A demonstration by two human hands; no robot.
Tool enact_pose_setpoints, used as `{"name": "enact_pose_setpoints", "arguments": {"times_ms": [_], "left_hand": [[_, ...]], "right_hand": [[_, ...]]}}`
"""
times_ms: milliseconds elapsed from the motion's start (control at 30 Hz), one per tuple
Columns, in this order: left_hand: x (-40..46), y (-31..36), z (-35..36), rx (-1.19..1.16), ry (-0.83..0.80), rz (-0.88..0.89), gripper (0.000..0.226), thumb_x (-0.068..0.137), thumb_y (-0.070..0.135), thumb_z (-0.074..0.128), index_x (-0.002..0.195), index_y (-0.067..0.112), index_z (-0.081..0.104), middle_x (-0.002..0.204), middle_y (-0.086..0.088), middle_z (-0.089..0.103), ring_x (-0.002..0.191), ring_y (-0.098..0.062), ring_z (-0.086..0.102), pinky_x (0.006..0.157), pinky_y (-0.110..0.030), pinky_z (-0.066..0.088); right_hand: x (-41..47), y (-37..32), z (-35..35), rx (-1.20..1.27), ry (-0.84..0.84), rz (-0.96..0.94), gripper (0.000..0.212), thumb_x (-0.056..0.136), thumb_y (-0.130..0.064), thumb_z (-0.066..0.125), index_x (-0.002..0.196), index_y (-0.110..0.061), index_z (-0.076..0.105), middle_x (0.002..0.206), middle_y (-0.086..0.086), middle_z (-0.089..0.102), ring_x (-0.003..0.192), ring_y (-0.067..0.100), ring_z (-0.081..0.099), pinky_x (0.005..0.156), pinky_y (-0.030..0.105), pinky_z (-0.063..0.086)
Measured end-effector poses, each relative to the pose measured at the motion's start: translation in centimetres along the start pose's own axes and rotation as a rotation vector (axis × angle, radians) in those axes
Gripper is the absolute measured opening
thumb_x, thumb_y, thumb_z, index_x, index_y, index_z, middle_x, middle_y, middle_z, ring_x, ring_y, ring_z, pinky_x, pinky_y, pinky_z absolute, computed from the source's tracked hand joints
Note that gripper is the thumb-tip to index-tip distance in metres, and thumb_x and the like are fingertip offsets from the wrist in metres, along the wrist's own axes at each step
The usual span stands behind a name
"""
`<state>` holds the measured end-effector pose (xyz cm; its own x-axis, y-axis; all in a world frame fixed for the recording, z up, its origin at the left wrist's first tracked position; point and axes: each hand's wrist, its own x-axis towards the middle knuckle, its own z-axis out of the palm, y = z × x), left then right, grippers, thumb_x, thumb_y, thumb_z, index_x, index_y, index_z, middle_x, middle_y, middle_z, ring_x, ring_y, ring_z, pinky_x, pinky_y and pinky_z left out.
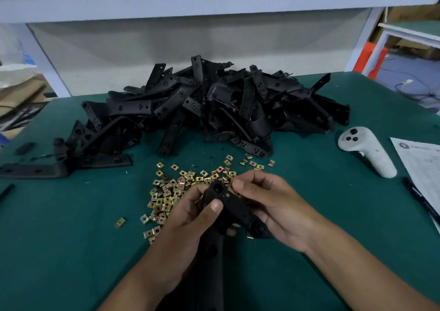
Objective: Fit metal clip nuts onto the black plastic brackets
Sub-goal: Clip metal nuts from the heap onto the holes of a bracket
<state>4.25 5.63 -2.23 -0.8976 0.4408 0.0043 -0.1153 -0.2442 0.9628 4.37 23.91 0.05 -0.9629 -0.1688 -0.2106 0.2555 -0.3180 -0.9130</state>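
Note:
A black plastic bracket is held over the green table, near the front centre. My left hand grips it from the left, thumb pressed on its top face. My right hand holds its right side, thumb and forefinger pinching at the bracket's upper end; whether a clip nut sits between them is hidden. One brass-coloured clip nut shows at the bracket's lower end. A loose heap of metal clip nuts lies just behind and left of my hands. A big pile of black brackets fills the table's middle.
A white hand controller lies at the right, with a printed sheet and a black pen beyond it. Separate brackets lie at the left. A single clip nut lies apart. The table's back edge meets a white frame.

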Motion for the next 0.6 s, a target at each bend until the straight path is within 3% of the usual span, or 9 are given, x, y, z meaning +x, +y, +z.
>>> {"name": "enact_pose_setpoints", "arguments": {"times_ms": [100, 200, 267, 400, 500, 533, 600], "left_hand": [[-0.1, 0.1, 0.1, -0.017, 0.016, -0.003, 0.024, 0.088, 0.029, 0.066, 0.100, 0.008, 0.062, 0.094, -0.015, 0.069, 0.079, -0.024, 0.068, 0.069, -0.026, 0.057], [-0.1, -0.1, 0.2, 0.006, 0.041, 0.023, 0.024, 0.094, 0.024, 0.065, 0.105, 0.004, 0.058, 0.093, -0.018, 0.067, 0.078, -0.023, 0.068, 0.068, -0.025, 0.057], [0.0, -0.3, 0.3, 0.023, 0.064, 0.037, 0.024, 0.093, 0.023, 0.063, 0.106, 0.004, 0.058, 0.092, -0.018, 0.068, 0.078, -0.023, 0.068, 0.067, -0.025, 0.056], [0.0, -0.3, 0.3, 0.024, 0.101, 0.056, 0.032, 0.089, 0.028, 0.063, 0.108, 0.002, 0.056, 0.092, -0.013, 0.071, 0.074, -0.023, 0.069, 0.064, -0.026, 0.056], [-0.1, 0.0, 0.5, -0.019, 0.100, 0.043, 0.032, 0.089, 0.029, 0.062, 0.103, 0.002, 0.054, 0.086, -0.014, 0.072, 0.067, -0.023, 0.068, 0.058, -0.027, 0.055], [-0.1, 0.2, 0.6, -0.053, 0.106, 0.029, 0.030, 0.088, 0.030, 0.061, 0.100, 0.003, 0.054, 0.083, -0.014, 0.072, 0.063, -0.022, 0.067, 0.054, -0.026, 0.055], [0.0, 0.4, 0.7, -0.144, 0.127, -0.009, 0.031, 0.088, 0.030, 0.060, 0.099, 0.002, 0.055, 0.077, -0.014, 0.071, 0.057, -0.021, 0.065, 0.049, -0.025, 0.053]], "right_hand": [[-0.2, 0.1, 0.1, -0.035, -0.013, -0.010, 0.015, 0.067, -0.033, 0.083, 0.074, -0.022, 0.077, 0.083, 0.006, 0.072, 0.068, 0.017, 0.069, 0.060, 0.026, 0.055], [-0.2, 0.2, -0.1, -0.068, -0.021, -0.044, 0.010, 0.071, -0.031, 0.081, 0.073, -0.022, 0.078, 0.080, 0.004, 0.074, 0.066, 0.015, 0.071, 0.056, 0.020, 0.055], [-0.3, 0.2, -0.2, -0.115, -0.030, -0.056, 0.015, 0.079, -0.034, 0.075, 0.080, -0.019, 0.079, 0.083, 0.006, 0.076, 0.071, 0.017, 0.072, 0.061, 0.022, 0.056], [-0.3, 0.1, -0.4, -0.201, -0.011, -0.058, 0.033, 0.085, -0.044, 0.066, 0.098, -0.017, 0.080, 0.106, 0.008, 0.076, 0.099, 0.025, 0.072, 0.090, 0.040, 0.056], [0.0, 0.2, -0.7, -0.105, -0.045, -0.045, 0.026, 0.098, -0.017, 0.051, 0.107, -0.003, 0.071, 0.115, 0.011, 0.071, 0.108, 0.031, 0.064, 0.099, 0.053, 0.046], [0.2, 0.1, -0.8, -0.009, -0.048, -0.022, 0.026, 0.095, 0.000, 0.043, 0.107, 0.000, 0.066, 0.114, 0.013, 0.070, 0.103, 0.030, 0.063, 0.099, 0.055, 0.042], [0.5, 0.0, -1.0, 0.161, -0.010, 0.030, 0.045, 0.083, 0.023, 0.026, 0.101, -0.002, 0.058, 0.113, 0.017, 0.067, 0.097, 0.026, 0.061, 0.101, 0.051, 0.039]]}}
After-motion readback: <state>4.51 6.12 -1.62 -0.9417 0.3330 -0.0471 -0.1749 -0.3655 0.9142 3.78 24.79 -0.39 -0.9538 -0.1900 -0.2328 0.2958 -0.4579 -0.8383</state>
